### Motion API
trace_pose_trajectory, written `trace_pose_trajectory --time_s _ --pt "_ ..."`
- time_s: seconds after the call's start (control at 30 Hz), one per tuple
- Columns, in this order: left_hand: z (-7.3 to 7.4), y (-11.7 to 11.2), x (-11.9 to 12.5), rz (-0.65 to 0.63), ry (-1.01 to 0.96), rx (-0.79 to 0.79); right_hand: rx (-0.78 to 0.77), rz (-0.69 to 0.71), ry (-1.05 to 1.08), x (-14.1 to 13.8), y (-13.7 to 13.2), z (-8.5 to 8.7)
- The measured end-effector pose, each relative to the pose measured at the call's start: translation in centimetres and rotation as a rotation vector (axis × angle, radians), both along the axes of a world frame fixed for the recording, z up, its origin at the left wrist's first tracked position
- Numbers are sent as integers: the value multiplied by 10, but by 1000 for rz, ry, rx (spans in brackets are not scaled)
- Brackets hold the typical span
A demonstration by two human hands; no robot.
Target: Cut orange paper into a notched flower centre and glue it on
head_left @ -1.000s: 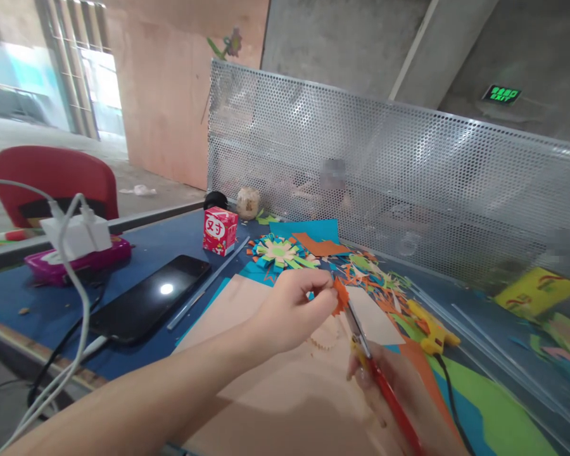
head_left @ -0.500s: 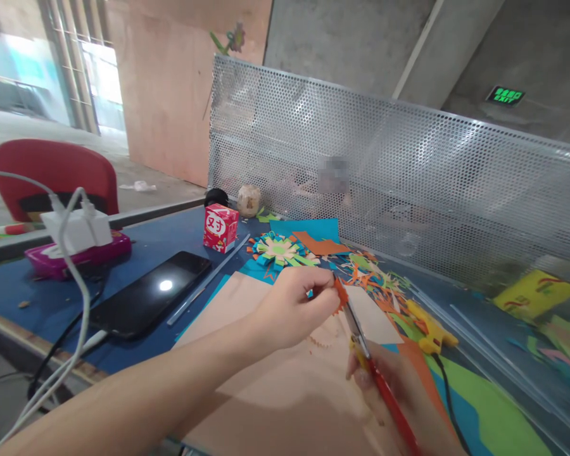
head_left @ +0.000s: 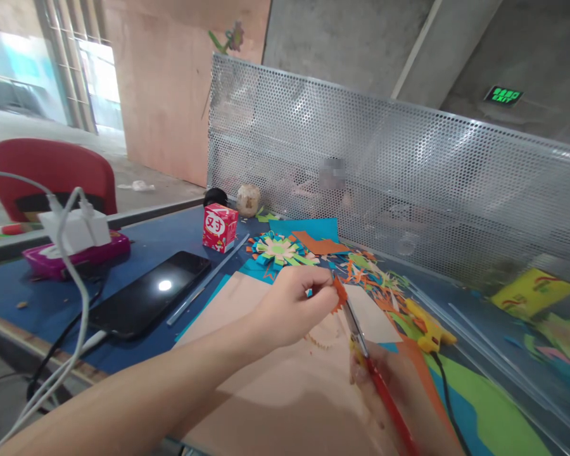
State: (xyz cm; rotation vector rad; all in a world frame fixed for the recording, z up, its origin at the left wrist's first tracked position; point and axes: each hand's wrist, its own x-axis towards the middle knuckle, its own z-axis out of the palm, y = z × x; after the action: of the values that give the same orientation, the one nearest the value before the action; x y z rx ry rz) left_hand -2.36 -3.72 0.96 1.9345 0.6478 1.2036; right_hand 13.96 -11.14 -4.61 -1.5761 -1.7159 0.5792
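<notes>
Pinched in my left hand [head_left: 300, 305] is a small orange piece of paper [head_left: 340, 294] with a notched edge. My right hand [head_left: 384, 380] grips a pair of scissors [head_left: 360, 337] with red and yellow on the handles, the blades pointing up at the orange paper. The blade tips meet the paper by my left fingertips; how far apart the blades are I cannot tell. Below both hands lie sheets of pale peach paper [head_left: 275, 405], with small cut scraps [head_left: 319, 345] on them. A layered paper flower [head_left: 279, 249] in blue, green and cream rests beyond my left hand.
A black phone [head_left: 152, 294] and a red box [head_left: 220, 227] stand to the left, with a clear stick [head_left: 209, 278] beside them. To the right are a yellow glue gun [head_left: 430, 326] and green paper [head_left: 494, 405]. Paper scraps [head_left: 370, 272] lie before a perforated metal screen [head_left: 384, 171].
Both hands stay in nearly the same place. The scissors and the orange paper have shifted only very slightly, and the whole view has drifted a little.
</notes>
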Motion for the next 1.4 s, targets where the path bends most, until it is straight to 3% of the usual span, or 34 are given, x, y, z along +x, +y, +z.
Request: trace_pose_trajectory --time_s 0.23,0.57,0.83,1.0,1.13,1.3,1.4 --pt "-3 2 1 10 24 -28 -3 22 57 -1 2 1" --pt "-1 -1 0 34 86 112 58 97 57 -3 2 4" --pt "-1 -1 2 46 91 90 -23 81 14 3 7 -3" --pt "-2 2 0 74 109 67 -11 68 23 2 8 3" --pt "-4 10 1 97 131 60 7 -25 81 5 12 10" --pt "-18 31 8 172 221 -48 111 -255 -142 28 28 19" --pt "-32 47 11 171 171 -69 -74 -393 -430 41 36 20"
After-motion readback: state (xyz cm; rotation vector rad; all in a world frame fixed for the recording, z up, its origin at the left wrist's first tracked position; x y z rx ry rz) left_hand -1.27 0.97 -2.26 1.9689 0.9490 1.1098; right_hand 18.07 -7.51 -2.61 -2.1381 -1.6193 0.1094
